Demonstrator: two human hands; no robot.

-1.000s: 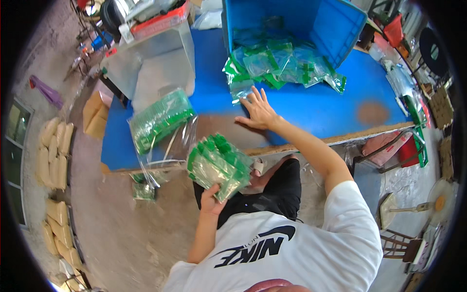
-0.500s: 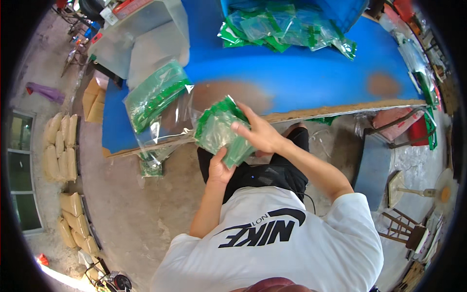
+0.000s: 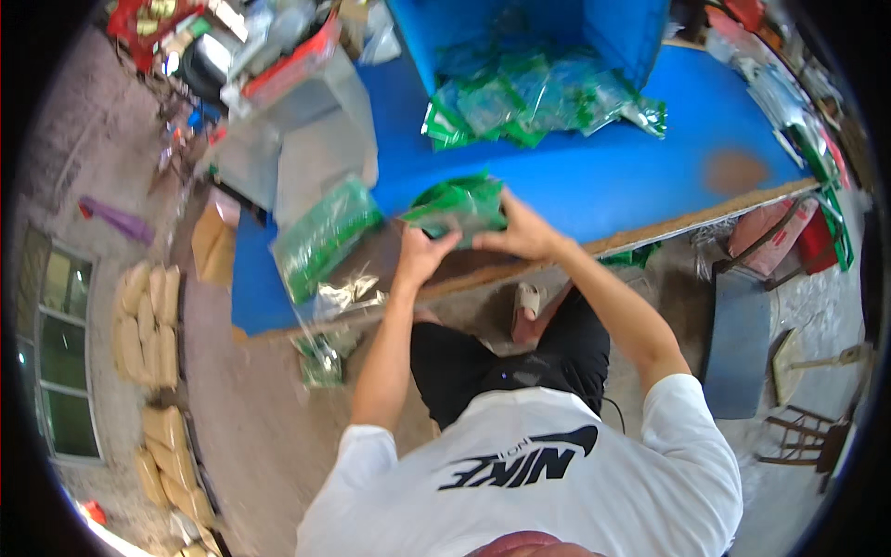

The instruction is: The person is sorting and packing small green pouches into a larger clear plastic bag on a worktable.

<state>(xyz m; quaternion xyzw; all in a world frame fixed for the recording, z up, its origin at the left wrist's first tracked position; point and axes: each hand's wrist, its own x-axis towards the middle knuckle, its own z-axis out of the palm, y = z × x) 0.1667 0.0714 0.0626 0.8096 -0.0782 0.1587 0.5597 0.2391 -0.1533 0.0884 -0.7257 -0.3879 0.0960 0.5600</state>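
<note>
Between my hands, over the table's near edge, is a stack of clear plastic bags with green edges [image 3: 461, 202]. My left hand [image 3: 427, 252] grips its lower left side, thumb on top. My right hand [image 3: 527, 227] is closed on its right side. Just left of them a large clear bag packed with green-edged bags [image 3: 327, 237] lies on the blue table [image 3: 575, 176], its loose end near the front edge. Farther back, a heap of green-edged plastic bags [image 3: 529, 97] spills from a blue bin [image 3: 626, 32] tipped toward me.
A translucent tub [image 3: 325, 148] lies on its side at the table's back left. Beyond the right end stand a blue-grey bench [image 3: 736, 343] and a wooden stool [image 3: 807, 436]. Tan sacks [image 3: 148, 325] are stacked on the floor at left. More plastic bags [image 3: 320, 357] hang below the front edge.
Both hands have moved the stack away from my lap and out over the table. Seen edge-on now, it is tilted differently. The view has shifted too, showing more of the bin.
</note>
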